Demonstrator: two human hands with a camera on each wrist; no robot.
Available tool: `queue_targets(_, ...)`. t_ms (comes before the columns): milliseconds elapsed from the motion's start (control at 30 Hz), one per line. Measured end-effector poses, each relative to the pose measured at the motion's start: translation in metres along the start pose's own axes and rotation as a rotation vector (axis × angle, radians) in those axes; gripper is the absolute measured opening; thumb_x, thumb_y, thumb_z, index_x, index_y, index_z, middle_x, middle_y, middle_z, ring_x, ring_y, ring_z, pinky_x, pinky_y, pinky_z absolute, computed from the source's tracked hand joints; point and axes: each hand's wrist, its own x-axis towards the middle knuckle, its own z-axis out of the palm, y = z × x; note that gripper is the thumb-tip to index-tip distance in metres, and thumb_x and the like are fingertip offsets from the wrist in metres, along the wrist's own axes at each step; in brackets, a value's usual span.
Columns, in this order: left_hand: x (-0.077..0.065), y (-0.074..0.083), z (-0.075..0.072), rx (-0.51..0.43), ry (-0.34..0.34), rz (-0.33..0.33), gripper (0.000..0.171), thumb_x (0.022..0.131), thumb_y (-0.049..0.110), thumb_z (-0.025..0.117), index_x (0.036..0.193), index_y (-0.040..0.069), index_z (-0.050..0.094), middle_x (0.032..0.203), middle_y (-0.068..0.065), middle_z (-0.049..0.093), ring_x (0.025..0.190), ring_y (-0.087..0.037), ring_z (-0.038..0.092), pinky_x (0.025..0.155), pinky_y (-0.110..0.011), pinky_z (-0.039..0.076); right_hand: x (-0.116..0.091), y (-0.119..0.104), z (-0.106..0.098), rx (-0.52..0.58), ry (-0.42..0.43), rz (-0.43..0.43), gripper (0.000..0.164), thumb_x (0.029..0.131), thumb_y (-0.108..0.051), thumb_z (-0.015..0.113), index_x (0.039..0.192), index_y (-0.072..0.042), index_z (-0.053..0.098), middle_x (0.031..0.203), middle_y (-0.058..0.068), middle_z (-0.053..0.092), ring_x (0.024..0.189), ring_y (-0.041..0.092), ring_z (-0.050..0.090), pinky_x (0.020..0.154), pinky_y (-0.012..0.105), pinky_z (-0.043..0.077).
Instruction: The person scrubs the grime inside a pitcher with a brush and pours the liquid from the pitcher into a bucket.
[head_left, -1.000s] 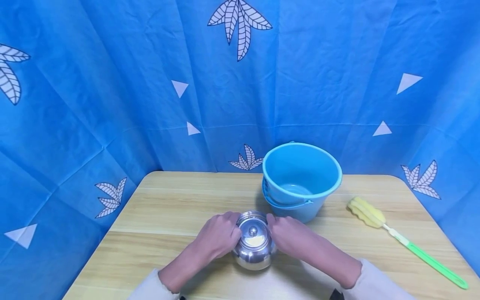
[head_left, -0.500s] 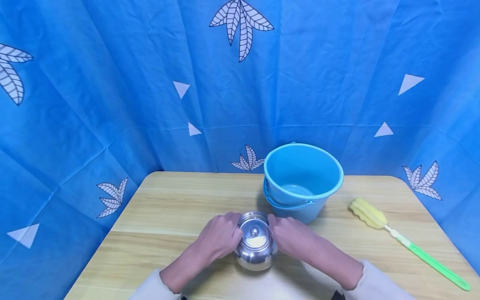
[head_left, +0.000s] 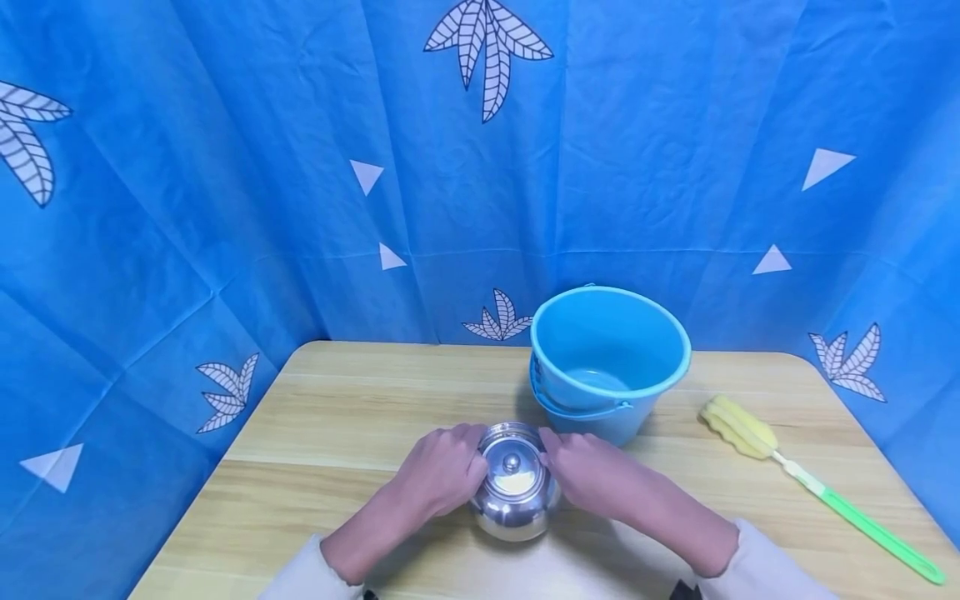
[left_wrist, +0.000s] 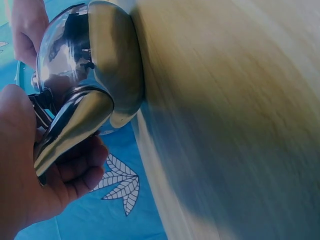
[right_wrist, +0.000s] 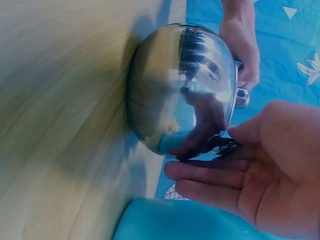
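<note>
A shiny steel teapot (head_left: 512, 518) stands upright on the wooden table, its knobbed lid (head_left: 516, 482) in place. My left hand (head_left: 447, 468) is at its left side. In the left wrist view, the fingers (left_wrist: 85, 167) curl round behind the spout (left_wrist: 75, 127), with the thumb near a dark bracket (left_wrist: 46, 104). On the pot's other side is my right hand (head_left: 588, 468). Its thumb and forefinger pinch a small metal bracket (right_wrist: 226, 146) in the right wrist view, while the other fingers lie fairly straight.
Just behind and right of the pot stands a light blue bucket (head_left: 611, 340), its handle hanging down in front. Farther right lies a yellow sponge brush (head_left: 741, 425) with a green handle. A blue patterned curtain (head_left: 637, 167) surrounds the table (head_left: 360, 400).
The head view has shifted slightly, so everything sits a little farther right. My right forearm and hand have moved slightly rightward. The pot and left hand stay much the same.
</note>
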Motion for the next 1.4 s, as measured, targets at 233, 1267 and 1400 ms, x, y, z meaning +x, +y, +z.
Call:
queue_targets(233, 0.000, 0.000, -0.001, 0.000, -0.020, -0.018, 0.043, 0.098, 0.024, 0.048, 0.128, 0.001, 0.069, 0.118, -0.013, 0.077, 0.104, -0.029, 0.075, 0.088, -0.043, 0.064, -0.004, 0.003, -0.003, -0.020, 0.029, -0.007, 0.046, 0.105, -0.021, 0.059, 0.138, 0.011, 0.057, 0.124, 0.026, 0.071, 0.095, 0.034, 0.076, 0.079, 0.039, 0.067)
queue_targets(1267, -0.017, 0.000, -0.003, 0.029, 0.060, 0.045, 0.058, 0.108, 0.047, 0.046, 0.148, 0.006, 0.054, 0.131, -0.012, 0.072, 0.122, -0.026, 0.070, 0.104, -0.044, 0.059, -0.002, -0.002, -0.008, -0.192, 0.322, -0.183, 0.029, 0.094, -0.021, 0.076, 0.119, -0.007, 0.076, 0.108, 0.003, 0.074, 0.100, 0.015, 0.070, 0.090, 0.029, 0.063)
queue_targets(1400, -0.021, -0.001, -0.004, 0.022, -0.010, 0.067, 0.068, 0.107, 0.053, 0.045, 0.156, 0.006, 0.043, 0.143, -0.012, 0.066, 0.131, -0.027, 0.064, 0.110, -0.046, 0.055, -0.002, -0.005, -0.010, -0.175, 0.296, -0.191, 0.028, 0.094, -0.018, 0.076, 0.120, -0.007, 0.075, 0.109, 0.002, 0.073, 0.102, 0.014, 0.069, 0.091, 0.028, 0.063)
